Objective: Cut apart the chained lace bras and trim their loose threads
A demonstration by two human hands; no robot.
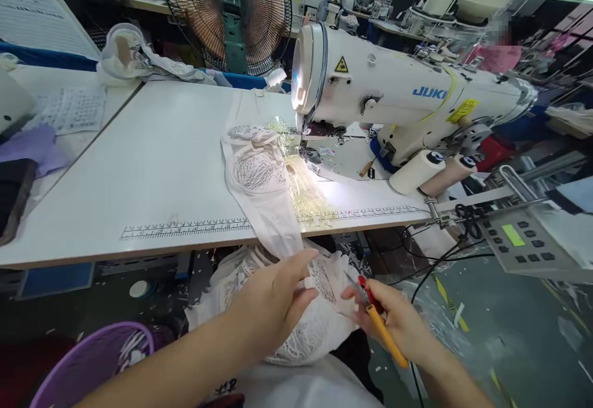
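Note:
A white lace bra (301,337) lies bunched over my lap, below the table's front edge. My left hand (280,287) is closed on its fabric, thumb and fingers pinching near the upper edge. Closed around scissors (385,339) with an orange handle and a red part, my right hand (393,315) is at the bra's right side. The blades point up and left toward the lace, and whether they touch it I cannot tell. Another lace bra section (257,170) rests on the table, with a strip of fabric hanging over the edge to my left hand.
A white sewing machine (370,81) stands on the white table (152,167), with yellowish threads (303,189) by its needle. Two thread cones (417,171) lie to its right, near a control panel (523,241). A fan (231,19) is behind; a purple basket (88,358) sits lower left.

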